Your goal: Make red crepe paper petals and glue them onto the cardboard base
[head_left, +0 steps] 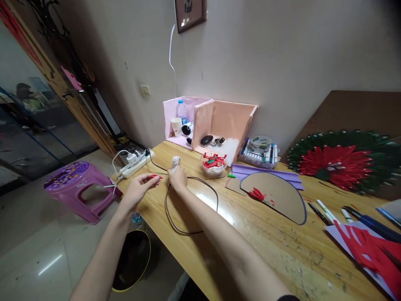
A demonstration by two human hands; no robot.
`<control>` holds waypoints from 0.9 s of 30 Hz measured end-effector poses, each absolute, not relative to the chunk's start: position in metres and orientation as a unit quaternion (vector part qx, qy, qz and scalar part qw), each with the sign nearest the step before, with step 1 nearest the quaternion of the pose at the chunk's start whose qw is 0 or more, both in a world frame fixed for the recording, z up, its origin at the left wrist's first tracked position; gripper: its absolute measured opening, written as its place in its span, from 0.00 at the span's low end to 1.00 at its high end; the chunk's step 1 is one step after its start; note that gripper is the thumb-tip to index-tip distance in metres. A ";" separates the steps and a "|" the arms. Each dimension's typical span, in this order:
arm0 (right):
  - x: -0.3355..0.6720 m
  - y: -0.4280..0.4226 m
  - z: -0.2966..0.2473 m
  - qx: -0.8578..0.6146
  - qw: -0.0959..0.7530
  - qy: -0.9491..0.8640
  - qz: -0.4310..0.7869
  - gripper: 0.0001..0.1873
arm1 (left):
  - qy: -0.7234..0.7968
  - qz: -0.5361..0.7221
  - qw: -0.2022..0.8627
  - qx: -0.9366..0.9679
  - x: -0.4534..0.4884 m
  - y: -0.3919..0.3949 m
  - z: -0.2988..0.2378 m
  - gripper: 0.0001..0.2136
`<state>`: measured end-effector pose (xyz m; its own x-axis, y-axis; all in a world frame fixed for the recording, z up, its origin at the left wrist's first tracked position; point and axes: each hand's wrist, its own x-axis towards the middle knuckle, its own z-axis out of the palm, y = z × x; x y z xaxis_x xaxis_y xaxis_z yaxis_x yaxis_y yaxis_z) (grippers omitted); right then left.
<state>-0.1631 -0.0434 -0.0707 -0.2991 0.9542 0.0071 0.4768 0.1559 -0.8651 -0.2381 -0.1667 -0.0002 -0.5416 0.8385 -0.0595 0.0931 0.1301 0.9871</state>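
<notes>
My left hand is at the table's left edge, pinching a small red piece of material between thumb and fingers. A little to its right, my right hand is wrapped round what looks like a white glue gun; most of its body is hidden by the fingers. A dark cord loops over the tabletop below and beside the right hand. Beyond that hand stands a clear bowl with red and green scraps. Farther right lies a half-round brown card with a blue edge and red petals on it.
A power strip with plugs sits at the table's left corner. Pink and peach open boxes stand by the wall. Markers, a red-and-green flower piece and red sheets lie rightward. A purple stool and bin are below.
</notes>
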 end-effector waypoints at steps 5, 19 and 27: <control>-0.082 -0.070 -0.053 -0.440 0.342 -0.702 0.443 0.12 | 0.652 0.609 0.293 0.345 -0.238 -0.143 0.005 0.17; 0.240 -0.058 -0.055 -0.563 0.311 -0.605 0.470 0.18 | 0.523 0.340 0.545 0.561 -0.030 -0.027 -0.067 0.11; 0.241 -0.048 -0.060 -0.551 0.257 -0.618 0.499 0.17 | 0.515 0.327 0.537 0.582 0.003 -0.005 -0.080 0.08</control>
<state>0.2406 -0.0484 -0.0604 -0.2599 0.9372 -0.2326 0.4250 -0.1053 -0.8990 0.0027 -0.0049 -0.0796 0.2546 0.9515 -0.1725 0.2484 0.1081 0.9626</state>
